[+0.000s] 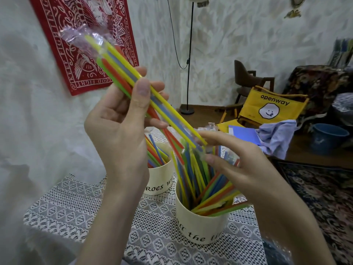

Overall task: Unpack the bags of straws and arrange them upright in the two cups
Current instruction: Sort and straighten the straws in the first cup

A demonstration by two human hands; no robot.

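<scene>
My left hand [122, 119] grips a clear plastic bag of straws [118, 67], yellow, blue, red and green, held slanting above the table with its crumpled top end at the upper left. My right hand [235, 159] touches the bag's lower end with straight fingers, just above the near cup. The near cream cup [200, 224] with black lettering holds several coloured straws leaning to both sides. Behind it, partly hidden by my left wrist, the far cream cup [162, 178] also holds several straws.
A white lace cloth [76, 207] covers the table. A red banner [63, 44] hangs on the wall. To the right are a yellow folding chair [271, 108], a blue bucket [330, 138], a floor lamp stand [188, 109] and a patterned rug [324, 188].
</scene>
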